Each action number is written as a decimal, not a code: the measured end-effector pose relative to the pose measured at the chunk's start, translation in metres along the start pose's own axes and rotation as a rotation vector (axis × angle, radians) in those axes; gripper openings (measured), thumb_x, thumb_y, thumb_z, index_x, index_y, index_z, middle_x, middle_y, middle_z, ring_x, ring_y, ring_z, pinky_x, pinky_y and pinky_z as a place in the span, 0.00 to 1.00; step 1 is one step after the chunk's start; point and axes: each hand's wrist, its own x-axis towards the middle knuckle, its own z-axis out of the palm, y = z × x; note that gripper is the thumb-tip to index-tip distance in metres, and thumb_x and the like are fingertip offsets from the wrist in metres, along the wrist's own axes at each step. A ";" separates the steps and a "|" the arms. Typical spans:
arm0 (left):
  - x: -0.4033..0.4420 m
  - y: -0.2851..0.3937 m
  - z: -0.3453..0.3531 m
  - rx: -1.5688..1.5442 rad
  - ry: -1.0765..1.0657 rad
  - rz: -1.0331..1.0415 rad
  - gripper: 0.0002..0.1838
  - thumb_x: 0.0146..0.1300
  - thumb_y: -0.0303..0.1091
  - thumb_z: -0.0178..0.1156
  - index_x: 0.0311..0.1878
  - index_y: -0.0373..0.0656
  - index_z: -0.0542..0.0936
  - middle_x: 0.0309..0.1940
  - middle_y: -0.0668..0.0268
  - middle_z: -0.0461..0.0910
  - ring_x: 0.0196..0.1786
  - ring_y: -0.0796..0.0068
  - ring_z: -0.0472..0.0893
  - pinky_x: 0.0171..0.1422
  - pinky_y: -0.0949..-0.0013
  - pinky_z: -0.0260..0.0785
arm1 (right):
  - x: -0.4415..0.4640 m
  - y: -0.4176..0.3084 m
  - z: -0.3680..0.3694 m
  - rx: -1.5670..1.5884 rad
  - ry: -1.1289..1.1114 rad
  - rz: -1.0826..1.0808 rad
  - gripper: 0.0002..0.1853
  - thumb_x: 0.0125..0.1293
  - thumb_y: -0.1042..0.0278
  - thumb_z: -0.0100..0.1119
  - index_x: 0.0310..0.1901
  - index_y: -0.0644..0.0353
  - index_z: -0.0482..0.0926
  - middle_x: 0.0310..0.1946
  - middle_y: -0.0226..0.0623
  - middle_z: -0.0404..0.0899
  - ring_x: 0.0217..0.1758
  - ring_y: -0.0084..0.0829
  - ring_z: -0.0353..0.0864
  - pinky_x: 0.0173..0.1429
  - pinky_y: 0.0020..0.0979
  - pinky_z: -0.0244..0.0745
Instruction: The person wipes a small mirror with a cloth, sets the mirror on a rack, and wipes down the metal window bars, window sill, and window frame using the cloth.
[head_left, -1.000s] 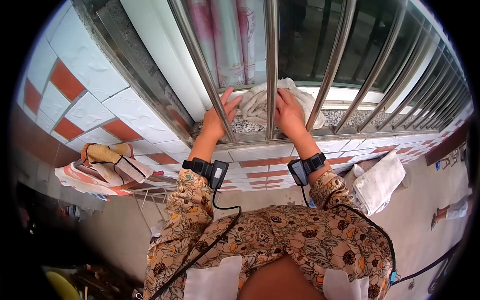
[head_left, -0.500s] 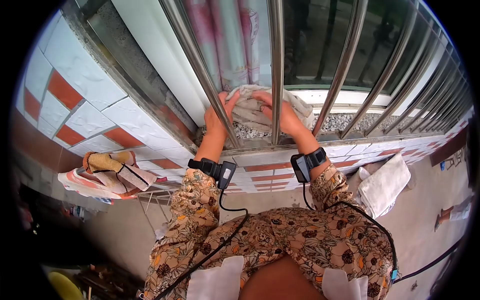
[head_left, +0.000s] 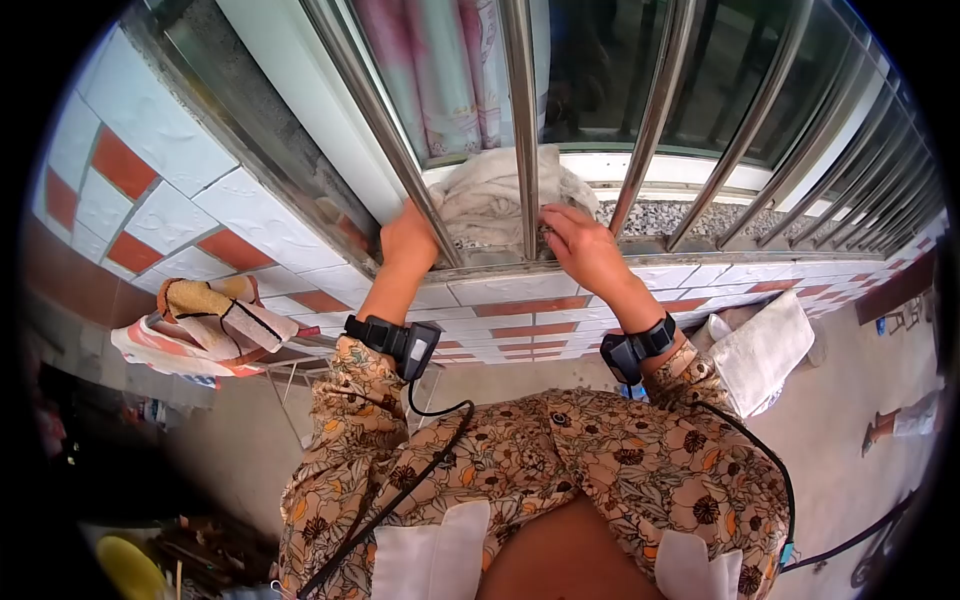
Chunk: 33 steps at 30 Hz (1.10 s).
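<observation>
A crumpled, greyish cloth lies bunched on the speckled sill, behind the metal bars; one bar hides a strip down its middle. The left hand is at the cloth's left side, its fingers lost from sight by another bar, so I can't tell whether it grips. The right hand has bent fingers near the cloth's lower right edge; their hold is unclear too. The curtain behind the glass is cut off above.
</observation>
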 end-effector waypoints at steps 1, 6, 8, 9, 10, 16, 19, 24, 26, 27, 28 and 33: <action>-0.009 -0.005 0.012 0.033 -0.026 0.038 0.20 0.55 0.33 0.56 0.52 0.43 0.69 0.41 0.56 0.72 0.38 0.52 0.79 0.40 0.55 0.73 | -0.005 -0.005 -0.007 -0.001 -0.008 0.003 0.13 0.54 0.77 0.58 0.44 0.59 0.77 0.45 0.39 0.78 0.44 0.44 0.79 0.46 0.36 0.77; -0.047 -0.015 -0.015 -0.027 -0.063 -0.046 0.13 0.53 0.31 0.54 0.42 0.38 0.76 0.43 0.54 0.74 0.38 0.51 0.79 0.41 0.53 0.71 | -0.020 -0.022 -0.021 0.044 -0.004 -0.036 0.11 0.57 0.75 0.60 0.43 0.60 0.78 0.40 0.40 0.80 0.41 0.41 0.81 0.42 0.33 0.78; -0.059 -0.023 -0.032 -0.377 -0.191 -0.078 0.12 0.52 0.30 0.52 0.38 0.36 0.78 0.42 0.54 0.75 0.38 0.50 0.78 0.42 0.53 0.69 | -0.026 -0.033 -0.022 0.099 -0.029 -0.067 0.11 0.58 0.73 0.60 0.44 0.60 0.78 0.40 0.40 0.80 0.41 0.40 0.81 0.41 0.33 0.78; -0.066 -0.021 -0.044 -0.376 -0.186 -0.075 0.12 0.52 0.30 0.52 0.38 0.36 0.78 0.42 0.54 0.75 0.38 0.50 0.78 0.42 0.53 0.69 | -0.025 -0.046 -0.021 0.218 -0.172 0.050 0.14 0.60 0.70 0.60 0.48 0.59 0.76 0.41 0.42 0.80 0.42 0.39 0.82 0.41 0.33 0.77; -0.074 -0.017 -0.056 -0.527 -0.221 -0.124 0.12 0.51 0.29 0.51 0.38 0.35 0.78 0.43 0.54 0.75 0.39 0.53 0.78 0.42 0.55 0.68 | -0.022 -0.055 -0.018 0.337 -0.314 0.169 0.17 0.61 0.68 0.59 0.51 0.59 0.74 0.42 0.43 0.79 0.42 0.37 0.82 0.41 0.32 0.77; -0.107 -0.034 -0.075 -1.476 -0.137 -0.238 0.18 0.54 0.27 0.52 0.51 0.35 0.74 0.50 0.58 0.75 0.50 0.67 0.76 0.54 0.66 0.66 | -0.007 -0.053 0.029 0.521 -0.323 0.217 0.29 0.62 0.58 0.59 0.61 0.61 0.62 0.47 0.49 0.75 0.42 0.40 0.81 0.44 0.36 0.76; -0.093 -0.015 -0.077 -1.910 0.013 -0.335 0.24 0.60 0.26 0.51 0.61 0.35 0.63 0.53 0.57 0.73 0.54 0.70 0.73 0.61 0.71 0.63 | 0.001 -0.059 0.041 0.555 -0.331 0.229 0.30 0.62 0.60 0.59 0.62 0.61 0.60 0.52 0.48 0.71 0.47 0.39 0.79 0.46 0.35 0.77; -0.015 -0.002 -0.021 -1.563 0.141 -0.187 0.23 0.62 0.26 0.54 0.61 0.40 0.65 0.55 0.57 0.72 0.54 0.71 0.72 0.58 0.72 0.64 | 0.008 -0.071 0.029 0.556 -0.277 0.134 0.27 0.61 0.65 0.59 0.61 0.58 0.62 0.56 0.47 0.67 0.51 0.38 0.76 0.48 0.35 0.76; 0.013 -0.001 -0.009 -1.012 0.296 0.014 0.20 0.62 0.29 0.55 0.58 0.41 0.69 0.49 0.58 0.74 0.51 0.67 0.74 0.55 0.70 0.66 | 0.002 -0.063 0.018 0.460 -0.241 0.061 0.25 0.61 0.66 0.59 0.58 0.58 0.65 0.57 0.44 0.67 0.51 0.41 0.76 0.51 0.36 0.74; 0.023 0.000 -0.006 -1.017 0.290 0.026 0.20 0.62 0.29 0.55 0.58 0.41 0.69 0.49 0.58 0.74 0.51 0.67 0.74 0.55 0.70 0.66 | -0.003 -0.057 0.012 0.453 -0.230 0.066 0.25 0.61 0.66 0.59 0.58 0.58 0.65 0.57 0.44 0.67 0.51 0.41 0.76 0.51 0.36 0.74; 0.031 0.001 -0.003 -0.697 0.381 0.062 0.19 0.61 0.29 0.54 0.56 0.42 0.71 0.45 0.57 0.74 0.49 0.63 0.74 0.52 0.67 0.67 | -0.012 -0.052 0.007 0.384 -0.249 0.080 0.23 0.60 0.67 0.59 0.57 0.58 0.66 0.57 0.43 0.67 0.51 0.43 0.75 0.52 0.36 0.73; 0.048 0.012 0.003 -0.070 0.319 0.262 0.15 0.59 0.28 0.51 0.50 0.50 0.76 0.41 0.60 0.73 0.47 0.59 0.75 0.50 0.59 0.69 | -0.044 -0.030 -0.012 0.237 -0.277 0.111 0.17 0.59 0.71 0.61 0.50 0.59 0.73 0.57 0.40 0.68 0.47 0.35 0.79 0.45 0.33 0.78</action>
